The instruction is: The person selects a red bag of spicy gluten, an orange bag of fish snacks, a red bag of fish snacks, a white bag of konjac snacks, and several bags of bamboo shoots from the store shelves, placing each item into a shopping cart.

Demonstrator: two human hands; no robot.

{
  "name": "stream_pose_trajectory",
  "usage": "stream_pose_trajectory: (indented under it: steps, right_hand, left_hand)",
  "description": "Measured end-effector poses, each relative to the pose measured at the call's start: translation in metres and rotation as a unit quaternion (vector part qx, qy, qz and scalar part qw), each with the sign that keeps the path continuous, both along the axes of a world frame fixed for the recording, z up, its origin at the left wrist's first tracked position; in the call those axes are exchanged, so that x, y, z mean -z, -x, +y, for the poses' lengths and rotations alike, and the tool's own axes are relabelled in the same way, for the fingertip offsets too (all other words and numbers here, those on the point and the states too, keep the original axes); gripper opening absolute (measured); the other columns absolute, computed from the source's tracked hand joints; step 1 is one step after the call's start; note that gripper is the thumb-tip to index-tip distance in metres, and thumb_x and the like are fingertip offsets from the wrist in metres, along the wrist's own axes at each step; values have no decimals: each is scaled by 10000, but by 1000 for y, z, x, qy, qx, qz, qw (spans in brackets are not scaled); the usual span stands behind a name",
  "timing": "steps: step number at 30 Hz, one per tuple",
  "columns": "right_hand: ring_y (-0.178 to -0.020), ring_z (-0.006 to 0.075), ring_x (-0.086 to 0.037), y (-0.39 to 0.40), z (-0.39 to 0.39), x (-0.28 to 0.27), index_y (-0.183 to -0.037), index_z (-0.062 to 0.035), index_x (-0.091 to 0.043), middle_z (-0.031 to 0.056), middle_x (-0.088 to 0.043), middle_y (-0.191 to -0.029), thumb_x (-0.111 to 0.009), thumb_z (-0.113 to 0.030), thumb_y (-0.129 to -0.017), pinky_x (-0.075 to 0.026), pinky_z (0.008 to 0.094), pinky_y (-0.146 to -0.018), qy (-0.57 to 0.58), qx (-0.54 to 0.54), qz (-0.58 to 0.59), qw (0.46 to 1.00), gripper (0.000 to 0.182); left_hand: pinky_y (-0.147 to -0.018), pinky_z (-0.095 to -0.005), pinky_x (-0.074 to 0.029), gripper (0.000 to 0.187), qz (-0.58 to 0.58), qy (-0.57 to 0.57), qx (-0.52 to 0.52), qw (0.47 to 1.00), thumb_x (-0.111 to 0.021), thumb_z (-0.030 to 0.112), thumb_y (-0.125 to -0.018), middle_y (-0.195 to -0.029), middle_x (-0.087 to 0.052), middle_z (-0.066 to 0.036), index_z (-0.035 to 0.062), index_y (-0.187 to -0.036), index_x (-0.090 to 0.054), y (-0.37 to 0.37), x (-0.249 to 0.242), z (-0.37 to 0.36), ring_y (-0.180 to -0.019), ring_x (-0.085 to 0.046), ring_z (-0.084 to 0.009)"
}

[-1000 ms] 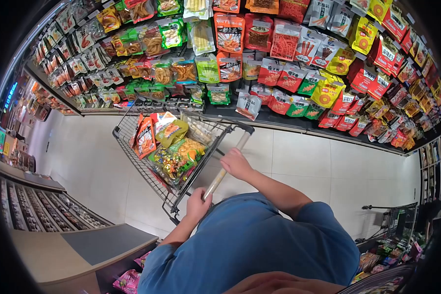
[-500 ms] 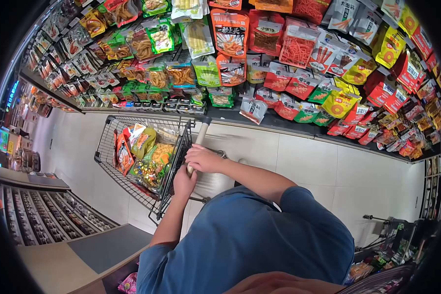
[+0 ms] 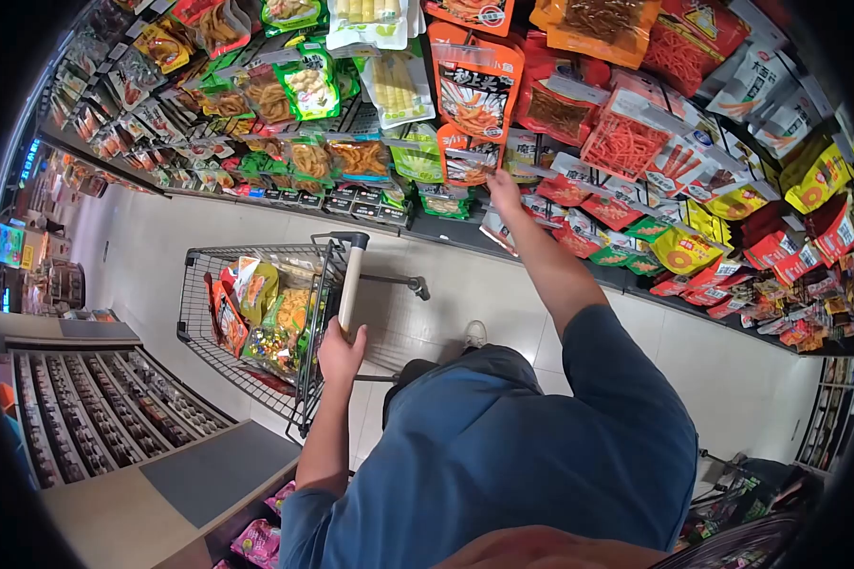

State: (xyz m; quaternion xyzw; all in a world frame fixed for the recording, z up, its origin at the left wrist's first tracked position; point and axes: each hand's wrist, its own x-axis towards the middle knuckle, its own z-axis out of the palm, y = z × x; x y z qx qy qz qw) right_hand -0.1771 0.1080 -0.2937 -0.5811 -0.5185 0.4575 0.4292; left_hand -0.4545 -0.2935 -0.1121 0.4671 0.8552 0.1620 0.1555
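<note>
Step in hand: judging by the stretched arm, the right hand (image 3: 505, 192) is reaching to the lower orange pack (image 3: 467, 165) on the far display, while the left hand (image 3: 340, 353) minds the cart (image 3: 184, 332).
Orange pack: it hangs below a larger upper orange pack (image 3: 474, 90), which covers its top; a green pack (image 3: 416, 156) is just to its left.
Right hand: fingertips at the lower right corner of the lower orange pack, seemingly touching; whether they pinch it or only rest there, I cannot tell.
Right arm: reaches far from the right shoulder, the elbow only slightly bent, the forearm (image 3: 552, 258) slanting left toward the display.
Left hand: wrapped around the near end of the cart's handle (image 3: 351, 289), thumb on the side toward the body; the underside of the grip is hidden.
Left arm: bent, the forearm rising from the near left to the handle.
Cart: left of the body, holding a yellow-green pack (image 3: 256, 296) and other bagged goods; its handle slants away toward the display.
Next move: as I judge it, any handling of the pack calls for a firm pinch at its edge, clear of the neighbouring packs, with the cart kept steady.
</note>
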Motion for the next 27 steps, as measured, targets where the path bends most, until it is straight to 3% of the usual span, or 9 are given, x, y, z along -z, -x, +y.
stream_pose_trajectory:
  steps: [1,3,6,12,15,18,21,24,27]
  right_hand:
    - [-1054,207,-593,-2,17,-14,-1221,26,-539,139,-634,-1144,-570,-174,-913,-436,304,-925,9,-16,42,999,369]
    - [-988,186,-598,10,55,10,-1184,32,-555,116,-645,-1069,-563,-181,-922,-452,291,-874,-4,64,65,996,338]
    - [-834,149,-599,16,63,-13,-1137,26,-583,71,-642,-927,-557,-169,-924,-480,266,-742,49,-16,66,996,290]
    - [-613,111,-557,25,64,-11,-1056,13,-634,36,-615,-775,-561,-174,-921,-466,244,-548,101,35,72,992,242]
    - [-601,105,-553,29,62,-17,-1049,8,-639,32,-613,-763,-556,-157,-915,-457,242,-539,82,51,-9,995,228]
    - [-602,102,-553,25,74,15,-1055,-7,-643,25,-613,-750,-551,-162,-914,-449,242,-531,56,57,-34,996,229]
    - [-611,199,-625,34,63,-5,-935,-20,-695,97,-647,-681,-565,-203,-865,-480,350,-571,101,112,4,989,235]
    - [-611,262,-617,30,68,29,-903,-4,-684,120,-639,-665,-573,-190,-837,-486,371,-615,26,159,-54,985,227]
    - [-706,299,-625,48,19,-32,-870,-3,-671,141,-646,-718,-574,-170,-800,-496,377,-699,-42,189,-213,958,205]
  left_hand:
    - [-696,-451,-509,459,-2,-4,-3,1000,-677,373,-809,-874,-649,-193,41,-1095,-539,3,-1,8,-802,-638,-383]
    - [-703,-450,-509,468,-6,-12,-7,1000,-675,373,-811,-884,-648,-196,38,-1108,-538,8,-1,23,-809,-637,-383]
    - [-712,-448,-508,488,12,-44,-4,999,-677,364,-811,-905,-645,-201,25,-1129,-532,17,1,42,-824,-636,-382]
    - [-719,-456,-499,531,-27,-69,-2,997,-684,349,-810,-912,-631,-235,-29,-1142,-515,40,0,75,-836,-620,-409]
    - [-736,-444,-495,567,-45,-65,-6,997,-688,360,-814,-884,-630,-251,-60,-1161,-529,51,-10,90,-826,-619,-416]
    - [-741,-445,-495,588,-40,-70,-9,997,-690,360,-811,-885,-626,-259,-68,-1174,-515,68,-3,101,-840,-619,-420]
    - [-779,-478,-492,545,-73,-55,-13,996,-678,369,-812,-977,-608,-272,-38,-1125,-497,88,6,112,-900,-603,-446]
    - [-729,-470,-482,543,-50,-71,-10,996,-682,355,-818,-871,-608,-245,-48,-1129,-495,104,9,120,-813,-603,-427]
    - [-818,-493,-480,589,-76,-68,-15,995,-666,349,-812,-1053,-590,-277,-24,-1213,-451,119,6,124,-943,-590,-453]
